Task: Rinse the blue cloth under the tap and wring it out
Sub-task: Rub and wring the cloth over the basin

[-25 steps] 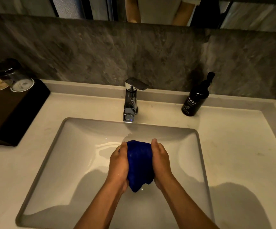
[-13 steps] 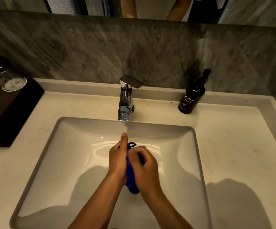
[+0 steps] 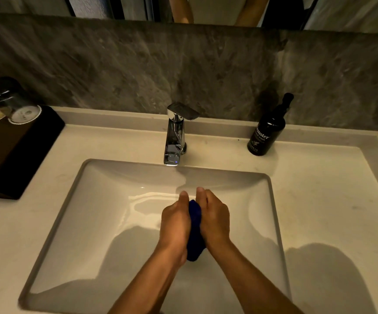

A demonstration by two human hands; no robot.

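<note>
Blue cloth (image 3: 194,232) is bunched up and squeezed between two hands over the middle of the sink (image 3: 97,223). Only a thin strip of it shows, with a lump sticking out at the bottom near the wrists. The left hand (image 3: 176,225) wraps round the cloth from one side. The right hand (image 3: 215,219) wraps round it from the other side. Both hold it tight, with the thumbs pointing up toward the tap (image 3: 176,134).

The sink is a big white bowl set into a pale counter (image 3: 319,200). Its bottom looks shiny and wet. I cannot tell if water is coming out of the tap. The shiny silver tap stands at the back edge of the sink, well apart from the hands.

To the right of the tap stands a dark bottle (image 3: 267,132) of hand wash with a pump top. You cannot see how much is inside. On the far left sits a black tray (image 3: 34,150). Two glasses (image 3: 13,103) stand upside down on it, side by side.
</note>
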